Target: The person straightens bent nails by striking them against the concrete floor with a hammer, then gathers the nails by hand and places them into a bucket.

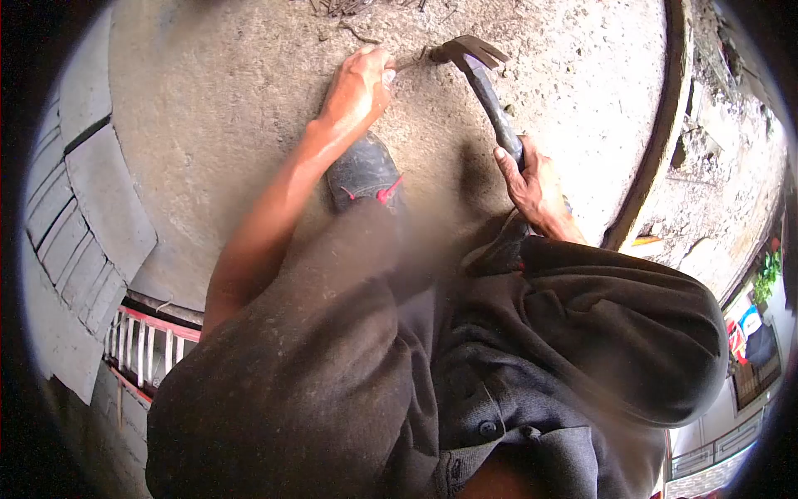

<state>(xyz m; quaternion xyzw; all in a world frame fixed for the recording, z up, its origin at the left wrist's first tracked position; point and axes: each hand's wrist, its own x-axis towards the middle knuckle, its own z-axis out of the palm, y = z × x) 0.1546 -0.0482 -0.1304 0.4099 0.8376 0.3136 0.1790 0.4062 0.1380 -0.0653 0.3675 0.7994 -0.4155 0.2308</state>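
Observation:
A claw hammer with a dark handle (492, 104) is gripped low on its handle by my right hand (536, 187). Its rusty head (467, 51) is over the rough concrete ground, with the claw pointing right. My left hand (362, 81) is closed, thumb and fingers pinched on a thin metal rod (409, 61). The rod points right toward the hammer's striking face; whether they touch I cannot tell. Below my left hand is my dark shoe (366, 170) with red straps.
Thin rusty metal pieces (345, 7) lie at the top on the concrete. A raised edge (665, 125) curves down the right side. Grey slabs (108, 195) and a red and white railing (150, 341) are at the left. My knees fill the lower middle.

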